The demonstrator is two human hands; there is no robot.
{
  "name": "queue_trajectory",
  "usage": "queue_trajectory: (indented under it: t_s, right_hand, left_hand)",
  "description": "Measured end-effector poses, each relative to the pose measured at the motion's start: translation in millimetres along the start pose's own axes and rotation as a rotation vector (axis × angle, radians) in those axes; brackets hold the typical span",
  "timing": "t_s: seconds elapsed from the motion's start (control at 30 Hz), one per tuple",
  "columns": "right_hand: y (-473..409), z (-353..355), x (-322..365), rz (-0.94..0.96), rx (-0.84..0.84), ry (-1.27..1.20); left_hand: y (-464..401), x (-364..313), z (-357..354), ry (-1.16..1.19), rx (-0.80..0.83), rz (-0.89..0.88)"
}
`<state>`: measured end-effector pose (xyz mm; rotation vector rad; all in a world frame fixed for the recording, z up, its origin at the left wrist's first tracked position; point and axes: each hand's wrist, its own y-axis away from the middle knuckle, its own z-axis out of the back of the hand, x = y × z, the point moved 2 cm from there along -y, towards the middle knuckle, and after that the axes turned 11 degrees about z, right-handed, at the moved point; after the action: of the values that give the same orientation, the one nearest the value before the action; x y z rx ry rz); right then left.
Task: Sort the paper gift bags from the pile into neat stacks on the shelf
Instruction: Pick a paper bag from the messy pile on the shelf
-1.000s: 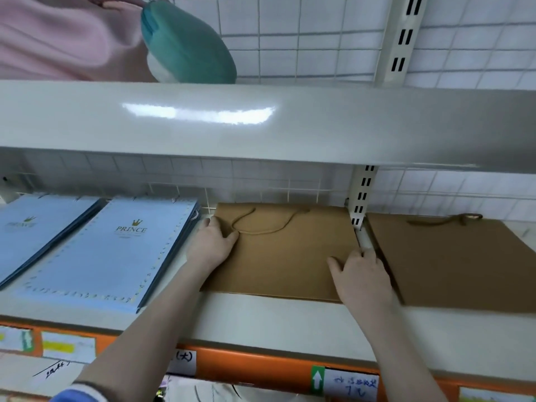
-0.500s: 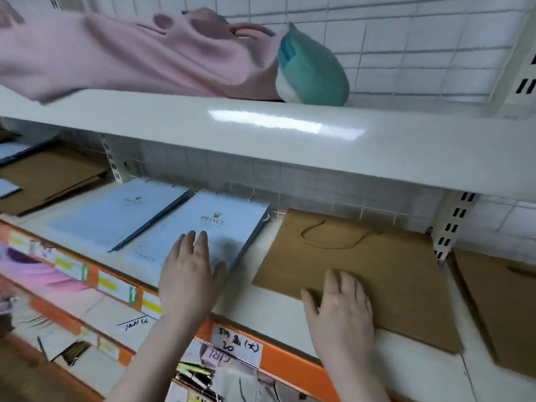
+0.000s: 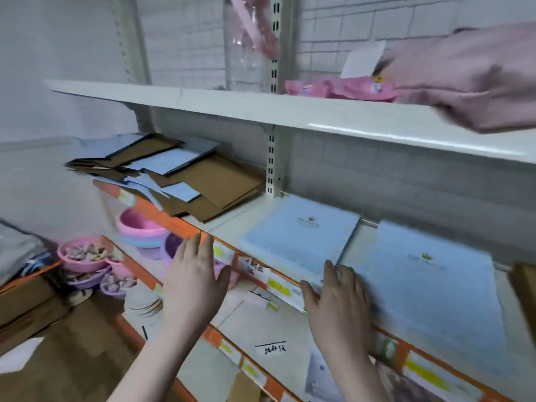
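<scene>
A messy pile of brown and light blue paper gift bags (image 3: 174, 177) lies at the left end of the middle shelf (image 3: 229, 224). Two flat stacks of light blue bags (image 3: 301, 230) (image 3: 429, 288) lie side by side further right, and the corner of a brown bag (image 3: 525, 288) shows at the right edge. My left hand (image 3: 193, 278) hovers in front of the shelf edge, fingers straight, holding nothing. My right hand (image 3: 339, 306) is flat with its fingers over the front corner of the blue stacks.
The upper shelf (image 3: 290, 110) carries pink packets (image 3: 339, 88), a pink cloth (image 3: 475, 74) and a clear bottle (image 3: 246, 44). Below are pink and purple bowls (image 3: 139, 227) and an orange-edged lower shelf (image 3: 261, 338) with papers. Cardboard boxes (image 3: 26, 300) stand at the left.
The view has swung left, from the brown bags to the blue stacks and the pile. Both hands have come off the brown bag and moved left; the left hand now hangs off the shelf.
</scene>
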<state>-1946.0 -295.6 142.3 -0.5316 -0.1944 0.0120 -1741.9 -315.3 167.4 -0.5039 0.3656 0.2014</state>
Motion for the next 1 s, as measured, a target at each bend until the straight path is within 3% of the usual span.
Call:
queue_trajectory:
  t_s: [0.17, 0.43, 0.63, 0.87, 1.0]
  right_hand:
    - [-45, -42, 105, 0.037, 0.029, -0.041]
    - [-145, -123, 235, 0.063, -0.070, -0.177]
    - [-245, -183, 332, 0.069, -0.108, -0.245]
    - [-342, -225, 434, 0.153, -0.016, -0.200]
    - [-378, -253, 489, 0.107, -0.080, -0.152]
  left_hand:
    - [-71, 98, 16, -0.028, -0.017, 0.032]
    - [-202, 225, 9, -0.077, -0.113, 0.108]
    - [-331, 303, -2, -0.064, -0.130, 0.166]
    - [-477, 374, -13, -0.010, -0.111, 0.183]
    - [-552, 409, -33, 0.019, -0.063, 0.155]
